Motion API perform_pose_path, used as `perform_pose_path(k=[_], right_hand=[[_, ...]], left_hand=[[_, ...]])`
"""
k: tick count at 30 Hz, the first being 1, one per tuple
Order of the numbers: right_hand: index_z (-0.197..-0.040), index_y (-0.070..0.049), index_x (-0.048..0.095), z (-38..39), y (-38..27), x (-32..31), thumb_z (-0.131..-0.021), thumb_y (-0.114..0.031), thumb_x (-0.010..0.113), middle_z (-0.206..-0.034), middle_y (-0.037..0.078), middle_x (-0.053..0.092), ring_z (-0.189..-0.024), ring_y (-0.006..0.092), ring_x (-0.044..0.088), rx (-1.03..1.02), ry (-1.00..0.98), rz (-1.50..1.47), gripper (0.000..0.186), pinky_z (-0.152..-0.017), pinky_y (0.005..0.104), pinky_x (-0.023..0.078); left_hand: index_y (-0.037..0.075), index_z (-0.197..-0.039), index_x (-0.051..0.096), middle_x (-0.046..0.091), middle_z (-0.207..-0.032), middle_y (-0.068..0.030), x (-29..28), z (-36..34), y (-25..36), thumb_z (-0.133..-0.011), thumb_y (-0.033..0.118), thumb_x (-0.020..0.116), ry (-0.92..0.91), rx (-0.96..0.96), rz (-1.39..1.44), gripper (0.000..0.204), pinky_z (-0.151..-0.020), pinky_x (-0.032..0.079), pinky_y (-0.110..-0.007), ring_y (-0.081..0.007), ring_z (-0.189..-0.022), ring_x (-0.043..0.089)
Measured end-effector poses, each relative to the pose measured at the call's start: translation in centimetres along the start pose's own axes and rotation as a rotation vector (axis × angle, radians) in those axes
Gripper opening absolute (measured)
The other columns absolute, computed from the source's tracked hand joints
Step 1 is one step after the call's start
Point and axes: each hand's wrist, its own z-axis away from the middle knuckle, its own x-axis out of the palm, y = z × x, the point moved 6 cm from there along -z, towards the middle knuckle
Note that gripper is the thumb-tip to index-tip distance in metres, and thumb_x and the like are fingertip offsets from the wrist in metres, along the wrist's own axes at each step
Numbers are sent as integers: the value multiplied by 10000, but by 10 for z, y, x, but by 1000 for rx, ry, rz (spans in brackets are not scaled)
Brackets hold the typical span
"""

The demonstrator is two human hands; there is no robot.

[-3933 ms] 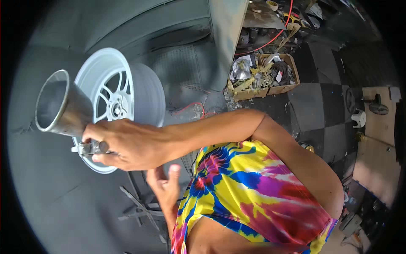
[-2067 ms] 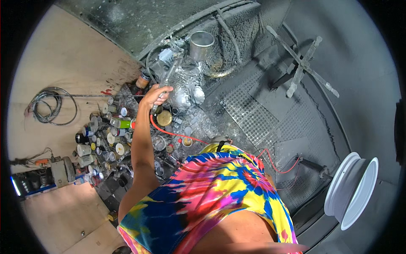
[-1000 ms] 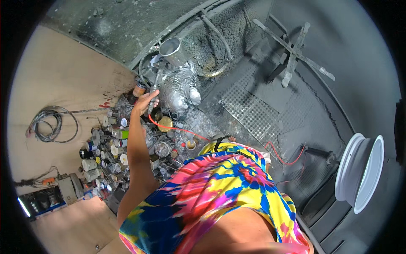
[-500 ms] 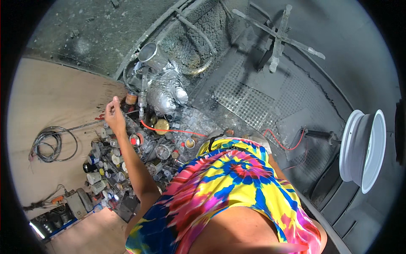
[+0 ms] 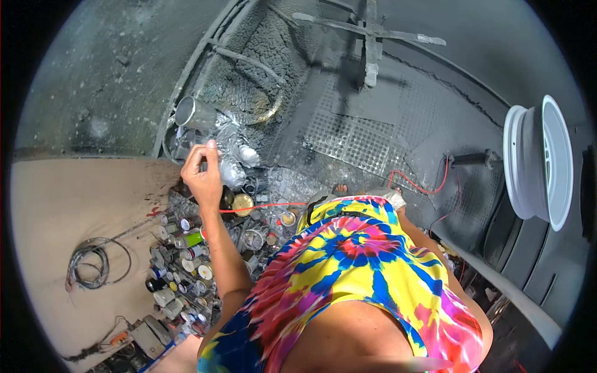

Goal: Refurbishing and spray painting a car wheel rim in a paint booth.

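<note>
My left hand (image 5: 202, 174) is raised on the left with its fingers curled. It covers the place of the spray gun's handle and appears wrapped round it; the hand hides most of the gun. Just beyond my fingers is an open metal cup (image 5: 185, 112), beside silver-coated, foil-like lumps (image 5: 233, 168). A red hose (image 5: 267, 206) runs from behind my left wrist toward my waist. My right forearm (image 5: 424, 238) hangs beside my body, and the hand at its end cannot be made out past my tie-dye shirt.
Many paint cans, jars and lids (image 5: 186, 267) crowd the floor at left, beside a coiled cable (image 5: 99, 264). A silver wheel rim (image 5: 538, 165) stands mounted at the right. A grey cross-shaped stand (image 5: 370, 34) rises ahead, past perforated metal floor plates (image 5: 348, 143).
My left hand has moved from beside the brown bottle to the spray gun, and its fingers have curled in. The view has turned, shifting the wheel rim upward and the cross-shaped stand up and left.
</note>
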Motion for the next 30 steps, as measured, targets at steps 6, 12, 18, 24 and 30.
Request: perform_pose_path(k=[6, 12, 18, 24, 30], right_hand=[[-990, -12, 654, 15, -6, -7, -928, -242, 631, -843, 182, 676, -726, 367, 634, 9, 32, 28, 240, -676, 438, 497], [-994, -12, 654, 19, -13, -17, -926, -240, 632, -850, 185, 677, -731, 373, 636, -12, 36, 62, 239, -679, 438, 499], [-997, -13, 654, 11, -27, -10, -924, -238, 632, -857, 187, 679, -735, 380, 638, -58, 40, 52, 238, -681, 439, 501], [-1001, -13, 653, -1, -41, -8, -922, -236, 633, -864, 190, 680, -740, 386, 640, -105, 58, 54, 237, -683, 440, 502], [-1005, -14, 653, -9, -55, -18, -920, -234, 633, -870, 193, 682, -745, 393, 642, -168, 32, 80, 237, -686, 441, 504]], left_hand=[[-23, -722, 593, 596, -683, -61, 53, 5, 21, -952, 59, 681, -133, 110, 5, 260, -607, 437, -281, -124, -619, 548], [-25, -725, 607, 613, -688, -72, 99, 14, 37, -921, 27, 703, -271, 138, 124, 224, -560, 437, -289, -133, -585, 554], [-36, -723, 628, 607, -678, -64, 133, 24, 52, -926, 35, 698, -475, 151, 153, 226, -561, 430, -274, -111, -586, 551], [-40, -714, 609, 589, -669, -68, 149, 38, 50, -926, 44, 702, -548, 145, 146, 246, -549, 422, -283, -119, -569, 541], [-57, -728, 603, 555, -658, -88, 161, 43, 49, -924, 70, 710, -670, 181, 79, 257, -537, 409, -308, -148, -551, 530]])
